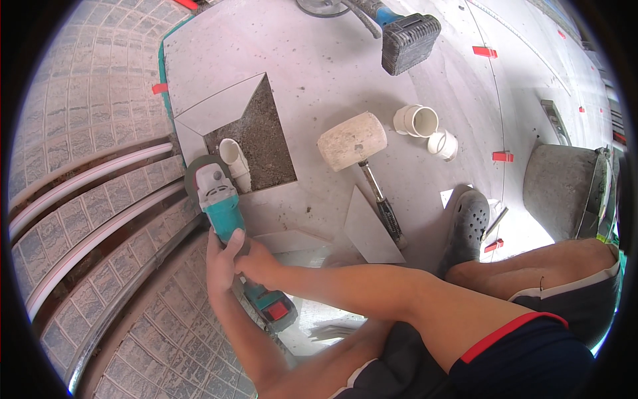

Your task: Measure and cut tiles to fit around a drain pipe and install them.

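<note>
A teal cordless angle grinder (220,206) is held at the left, its disc head beside the left edge of a square cutout (266,146) in pale tiles (306,60). My left hand (222,263) is closed round the grinder's body, thumb on top. My right hand (256,266) grips it lower down, above the battery. A white pipe (232,159) sits inside the cutout, partly behind the disc, with rough grey fill around it. Angular tile offcuts (369,233) lie near my hands. Whether the disc touches the tile I cannot tell.
A white rubber mallet (349,139) and two pipe fittings (419,121) lie right of the cutout. A blue-handled tool (409,43) lies at the top. My shoed foot (468,223), a grey bucket (565,183) and red clips (484,52) are at right. Long white pipes (100,173) cross the left.
</note>
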{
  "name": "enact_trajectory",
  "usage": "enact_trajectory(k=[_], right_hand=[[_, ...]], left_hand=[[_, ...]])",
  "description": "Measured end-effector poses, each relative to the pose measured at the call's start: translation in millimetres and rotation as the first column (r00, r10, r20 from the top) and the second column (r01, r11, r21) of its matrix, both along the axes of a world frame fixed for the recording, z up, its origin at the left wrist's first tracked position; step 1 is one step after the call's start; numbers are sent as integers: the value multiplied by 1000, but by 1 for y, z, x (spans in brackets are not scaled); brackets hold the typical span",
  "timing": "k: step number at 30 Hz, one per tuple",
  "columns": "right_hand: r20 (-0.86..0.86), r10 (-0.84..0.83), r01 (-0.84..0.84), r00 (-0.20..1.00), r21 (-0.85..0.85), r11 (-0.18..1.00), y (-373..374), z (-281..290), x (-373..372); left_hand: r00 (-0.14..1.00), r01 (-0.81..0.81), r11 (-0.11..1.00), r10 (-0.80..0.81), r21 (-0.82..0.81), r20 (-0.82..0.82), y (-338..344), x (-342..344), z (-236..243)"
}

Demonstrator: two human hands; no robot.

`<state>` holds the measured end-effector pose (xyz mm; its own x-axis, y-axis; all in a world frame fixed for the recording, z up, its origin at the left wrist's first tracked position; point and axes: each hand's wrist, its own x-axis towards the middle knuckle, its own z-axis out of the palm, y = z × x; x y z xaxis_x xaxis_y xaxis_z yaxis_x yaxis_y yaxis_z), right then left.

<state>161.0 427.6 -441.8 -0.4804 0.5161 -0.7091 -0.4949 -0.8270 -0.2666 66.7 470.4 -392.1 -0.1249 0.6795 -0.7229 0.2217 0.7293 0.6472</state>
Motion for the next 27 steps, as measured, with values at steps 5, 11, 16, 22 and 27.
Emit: enact_trajectory(k=[5,11,16,22,27], right_hand=[[-7,-6,7,1000,18,1000,7,4,0],[-19,-40,40,999,8,999,5,0,-5],[-26,-12,12,1000,16,1000,4,-2,-3],[-13,-16,16,1000,19,1000,4,0,-4],[-25,-11,11,1000,6,1000,7,-1,-2]], left_hand=[[1000,6,1000,-6,0,-22,6,0,3],[1000,27,1000,-27,10,-13,7,0,3],[1000,27,1000,-27,8,-14,6,-1,1],[1000,9,1000,-9,4,-6,7,-1,-1],[1000,3,1000,-3,-3,1,9,1,0]])
